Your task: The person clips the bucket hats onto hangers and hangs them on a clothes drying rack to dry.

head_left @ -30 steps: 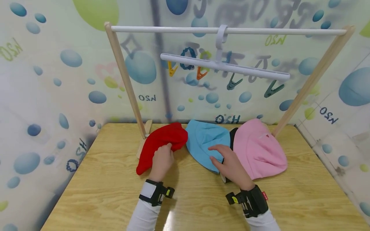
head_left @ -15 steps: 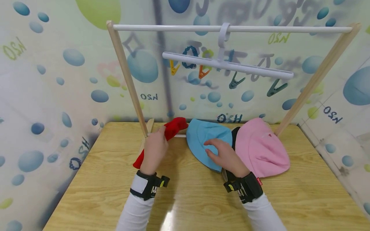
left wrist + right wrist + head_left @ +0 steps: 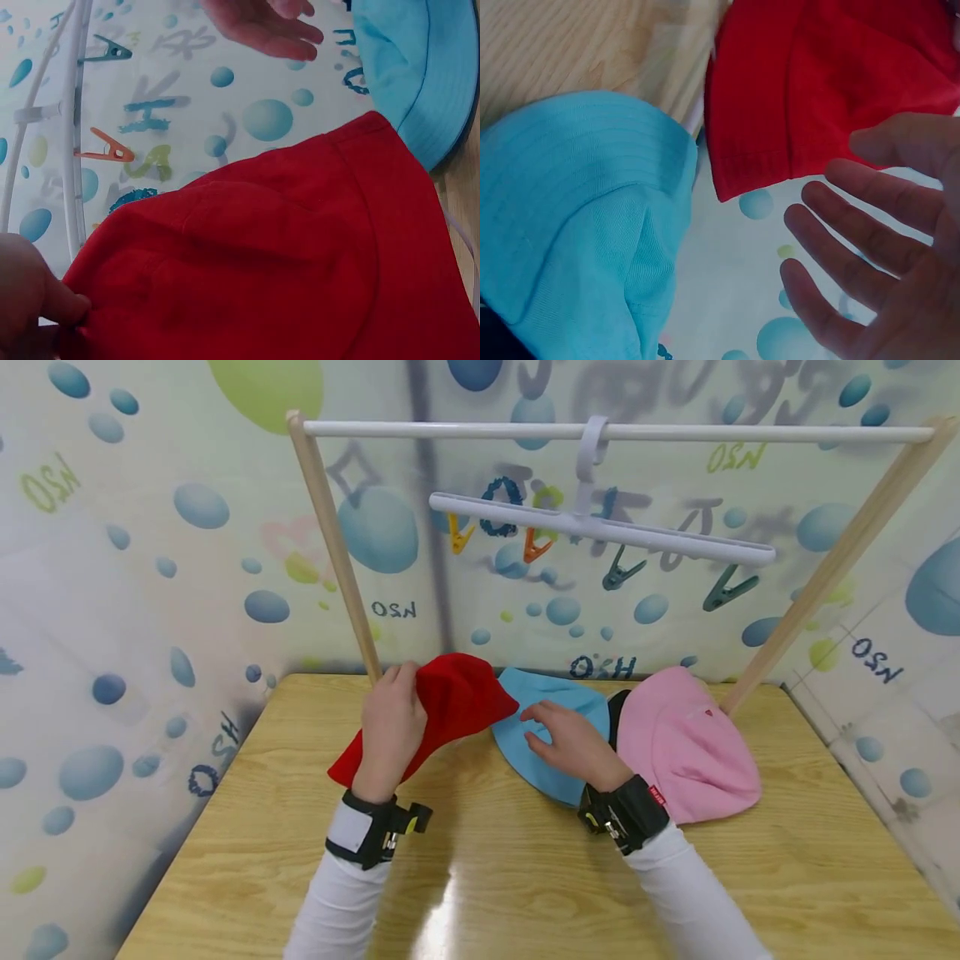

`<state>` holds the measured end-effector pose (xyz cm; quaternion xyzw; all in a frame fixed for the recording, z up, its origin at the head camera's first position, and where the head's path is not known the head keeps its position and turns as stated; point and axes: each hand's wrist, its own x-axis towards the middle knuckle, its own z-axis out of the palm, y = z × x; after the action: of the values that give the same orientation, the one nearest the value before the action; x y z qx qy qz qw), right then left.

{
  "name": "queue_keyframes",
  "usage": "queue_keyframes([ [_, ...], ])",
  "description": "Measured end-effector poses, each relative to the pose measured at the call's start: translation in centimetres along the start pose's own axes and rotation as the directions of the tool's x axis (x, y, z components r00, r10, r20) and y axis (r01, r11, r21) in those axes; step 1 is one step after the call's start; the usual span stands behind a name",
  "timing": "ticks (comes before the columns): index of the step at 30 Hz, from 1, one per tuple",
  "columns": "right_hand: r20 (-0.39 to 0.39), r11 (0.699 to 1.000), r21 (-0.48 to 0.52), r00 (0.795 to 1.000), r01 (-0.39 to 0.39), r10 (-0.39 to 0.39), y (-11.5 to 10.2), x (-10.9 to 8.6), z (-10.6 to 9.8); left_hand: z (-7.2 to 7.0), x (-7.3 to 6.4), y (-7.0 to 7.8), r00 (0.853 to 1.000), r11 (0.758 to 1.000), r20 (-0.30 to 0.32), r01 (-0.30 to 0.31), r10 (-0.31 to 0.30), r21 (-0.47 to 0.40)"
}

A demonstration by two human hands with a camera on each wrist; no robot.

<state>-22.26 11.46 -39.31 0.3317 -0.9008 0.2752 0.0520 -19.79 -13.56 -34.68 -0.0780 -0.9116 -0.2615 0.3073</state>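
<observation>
My left hand (image 3: 393, 727) pinches a red bucket hat (image 3: 457, 706) by its crown, thumb and fingers on the cloth in the left wrist view. The hat (image 3: 285, 247) hangs above the table with its brim toward the lower left and right. My right hand (image 3: 573, 743), fingers spread and loosely bent, holds nothing. It hovers over a light blue bucket hat (image 3: 528, 768), close to the red hat's brim. In the right wrist view the right hand (image 3: 885, 232) overlaps the red hat's edge. A pink hat (image 3: 686, 747) lies to the right, a black one partly hidden between it and the blue.
A wooden rack with a white rail (image 3: 450, 430) stands at the back of the table (image 3: 525, 885). From it hangs a white hanger (image 3: 600, 528) with a yellow clip (image 3: 459, 533), an orange clip (image 3: 536, 546) and two dark green clips (image 3: 622, 570). A patterned wall backs it.
My left hand has lifted the red hat off the table and turned it so its side faces the camera. The right hand has moved slightly left and up, fingers still spread.
</observation>
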Motion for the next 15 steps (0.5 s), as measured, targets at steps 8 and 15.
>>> queue_keyframes([
  [8, -0.007, 0.997, -0.081, 1.000, -0.011, 0.010, 0.4, 2.2, 0.4, 0.1, 0.4, -0.5, 1.000, 1.000, -0.010, -0.025, 0.025, -0.009],
  [15, -0.047, 0.996, -0.084, 0.998, 0.031, -0.035, 1.0, 5.2, -0.1, 0.8, 0.5, -1.0, 1.000, 0.999, 0.009, -0.010, 0.011, -0.049],
])
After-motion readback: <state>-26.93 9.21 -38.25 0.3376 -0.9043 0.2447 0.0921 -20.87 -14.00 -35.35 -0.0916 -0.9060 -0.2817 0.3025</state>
